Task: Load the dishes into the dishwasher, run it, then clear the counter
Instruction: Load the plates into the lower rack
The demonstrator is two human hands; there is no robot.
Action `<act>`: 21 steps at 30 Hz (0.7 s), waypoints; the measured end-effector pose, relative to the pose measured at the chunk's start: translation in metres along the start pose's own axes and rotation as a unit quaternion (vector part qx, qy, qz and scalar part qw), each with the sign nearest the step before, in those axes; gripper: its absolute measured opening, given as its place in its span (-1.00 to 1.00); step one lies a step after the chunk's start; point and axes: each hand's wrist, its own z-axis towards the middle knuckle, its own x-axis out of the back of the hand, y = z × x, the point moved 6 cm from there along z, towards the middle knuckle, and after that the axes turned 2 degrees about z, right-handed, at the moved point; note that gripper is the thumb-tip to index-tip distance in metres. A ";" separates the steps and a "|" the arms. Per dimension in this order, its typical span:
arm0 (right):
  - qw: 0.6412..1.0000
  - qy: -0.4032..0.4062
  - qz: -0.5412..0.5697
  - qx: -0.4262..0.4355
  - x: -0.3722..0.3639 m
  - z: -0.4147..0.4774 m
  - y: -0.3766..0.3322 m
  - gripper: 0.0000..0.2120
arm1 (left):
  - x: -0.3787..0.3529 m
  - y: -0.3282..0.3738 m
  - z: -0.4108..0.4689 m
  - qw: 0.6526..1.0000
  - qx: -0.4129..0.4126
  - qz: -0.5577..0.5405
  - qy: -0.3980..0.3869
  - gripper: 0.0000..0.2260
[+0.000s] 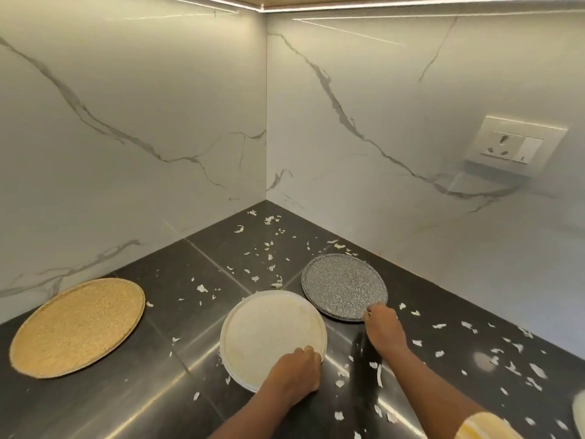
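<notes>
Corner of a dark tiled counter (177,267) bounded by two white marble-veined walls (133,122), seen from above.

Far left: a round tan woven plate (77,327), lying flat near the left wall and well apart from the other two plates. Nothing lies on it.

Centre: a round cream plate (269,331) with a raised rim, flat on the counter; its surface shows faint yellowish staining along the right edge and carries no food or objects. The left hand (292,370) rests on its near right edge, fingers (308,350) curled over the rim; whether the thumb is under the plate cannot be told, so a firm grip is not confirmed.

Right of centre: a round grey speckled plate (343,285), flat, just beside the cream plate at the upper right; whether the two rims touch cannot be told. It too is bare. The right hand (384,327) reaches to its near right edge with fingertips (368,313) bent down onto the rim; how far the fingers close around it is hidden by the back of the hand.

Scattered across the counter, densest behind and to the right of the plates: small white torn scraps (272,220).

Right wall: a white socket plate (519,142) with a three-pin outlet and one switch. It carries no legible writing.

Lower right edge: a striped yellow-and-white sleeve (481,427) on the right arm, and a pale curved rim (580,413) of an object cut off by the frame.
</notes>
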 end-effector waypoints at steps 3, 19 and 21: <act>0.999 0.008 0.033 -0.040 0.001 0.026 0.001 -0.77 | 0.004 -0.008 0.004 0.999 -0.014 0.017 -0.026 -0.75; 0.947 -0.106 0.017 -0.303 -0.021 0.111 0.009 0.26 | 0.128 -0.076 -0.003 0.936 0.169 -0.115 0.287 -0.87; 0.949 -0.132 -0.017 -0.286 -0.014 0.120 0.010 0.17 | 0.144 -0.074 -0.008 0.921 0.155 -0.118 0.338 -0.77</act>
